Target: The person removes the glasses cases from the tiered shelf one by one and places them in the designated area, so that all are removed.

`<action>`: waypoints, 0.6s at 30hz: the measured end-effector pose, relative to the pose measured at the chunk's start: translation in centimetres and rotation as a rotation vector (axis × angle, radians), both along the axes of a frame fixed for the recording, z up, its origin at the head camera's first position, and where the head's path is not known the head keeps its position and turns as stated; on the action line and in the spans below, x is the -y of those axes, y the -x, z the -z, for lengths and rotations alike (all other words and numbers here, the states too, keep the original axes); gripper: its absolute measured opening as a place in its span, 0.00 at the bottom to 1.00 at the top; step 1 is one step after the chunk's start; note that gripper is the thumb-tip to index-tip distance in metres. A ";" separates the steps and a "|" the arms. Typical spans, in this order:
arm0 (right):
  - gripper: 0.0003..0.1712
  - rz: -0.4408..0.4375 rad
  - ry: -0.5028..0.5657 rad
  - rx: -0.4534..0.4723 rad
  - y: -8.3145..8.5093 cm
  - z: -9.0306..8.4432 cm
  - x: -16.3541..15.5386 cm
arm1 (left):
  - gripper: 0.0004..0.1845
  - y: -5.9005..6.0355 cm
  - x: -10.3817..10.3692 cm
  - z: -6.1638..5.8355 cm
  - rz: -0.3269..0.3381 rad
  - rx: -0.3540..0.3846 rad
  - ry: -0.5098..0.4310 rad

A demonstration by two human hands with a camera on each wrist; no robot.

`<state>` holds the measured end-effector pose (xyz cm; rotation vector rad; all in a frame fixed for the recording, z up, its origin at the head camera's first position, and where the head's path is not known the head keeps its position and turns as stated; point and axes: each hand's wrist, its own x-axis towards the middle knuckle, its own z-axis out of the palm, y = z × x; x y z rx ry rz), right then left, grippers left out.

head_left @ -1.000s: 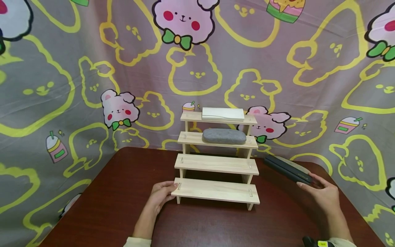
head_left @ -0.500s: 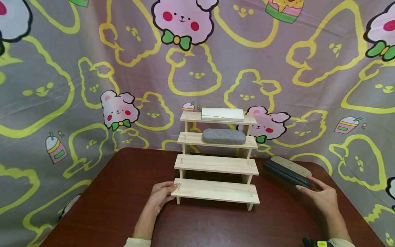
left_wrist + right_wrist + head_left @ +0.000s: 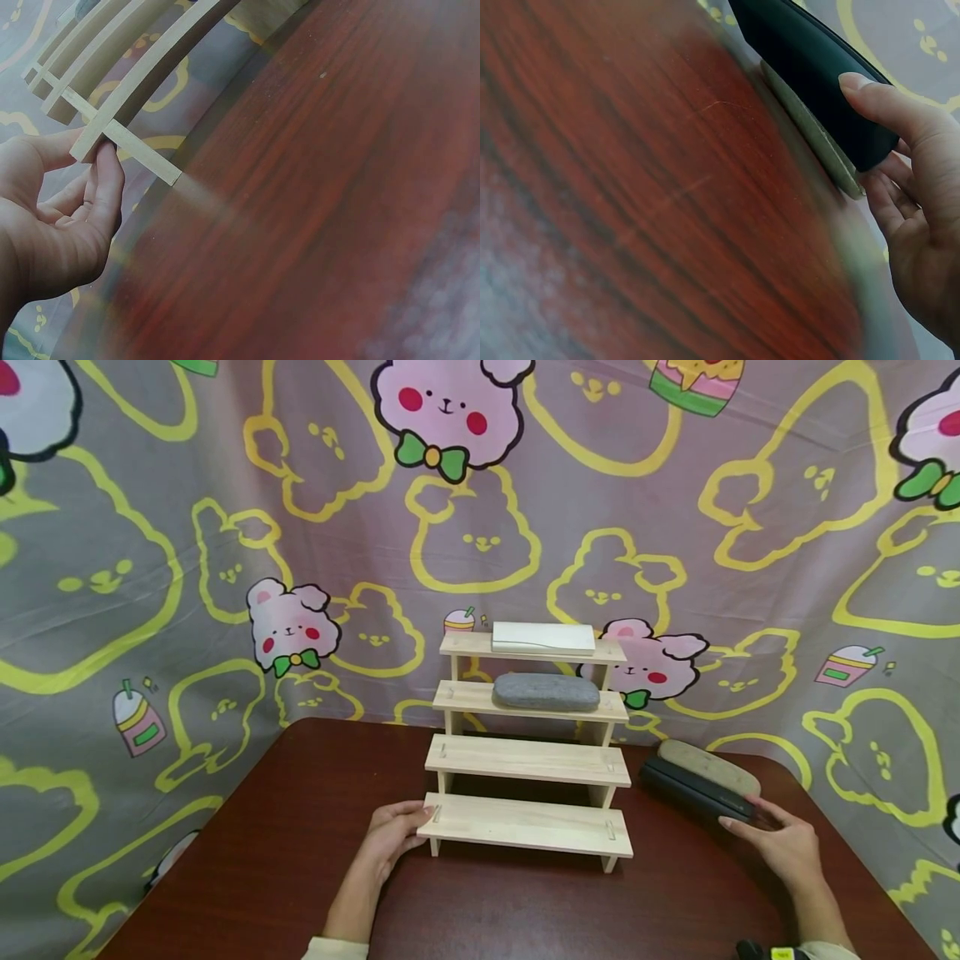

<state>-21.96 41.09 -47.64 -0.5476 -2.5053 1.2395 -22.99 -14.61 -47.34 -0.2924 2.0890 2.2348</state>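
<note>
A four-tier wooden step shelf (image 3: 527,760) stands mid-table. A white case (image 3: 542,637) lies on its top tier and a grey case (image 3: 546,692) on the second. My left hand (image 3: 393,835) holds the left end of the bottom tier (image 3: 142,75); in the left wrist view one fingertip (image 3: 109,161) presses against the board's end. To the right of the shelf, my right hand (image 3: 780,847) grips the near end of a black case (image 3: 693,789), thumb (image 3: 877,101) on its side. A tan case (image 3: 708,767) lies right against the black case (image 3: 810,67).
The dark red wooden table (image 3: 525,910) has a curved edge at back and right. A cartoon-print cloth (image 3: 480,527) hangs behind it and all around. Bare tabletop lies in front of the shelf and to its left.
My right hand has brought the black case down and a little nearer, so the tan case beside it shows more. The left hand and the shelf have not moved.
</note>
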 end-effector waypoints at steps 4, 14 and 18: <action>0.48 -0.006 -0.006 0.019 0.0 0.1 -0.1 | 0.21 0.0 0.0 0.0 -0.002 0.003 -0.002; 0.45 -0.020 -0.028 0.031 -0.3 0.5 -0.2 | 0.21 -0.2 0.0 -0.1 0.009 0.004 0.000; 0.46 -0.028 -0.029 0.038 -0.3 0.6 -0.3 | 0.21 0.0 0.1 -0.1 0.015 0.003 -0.004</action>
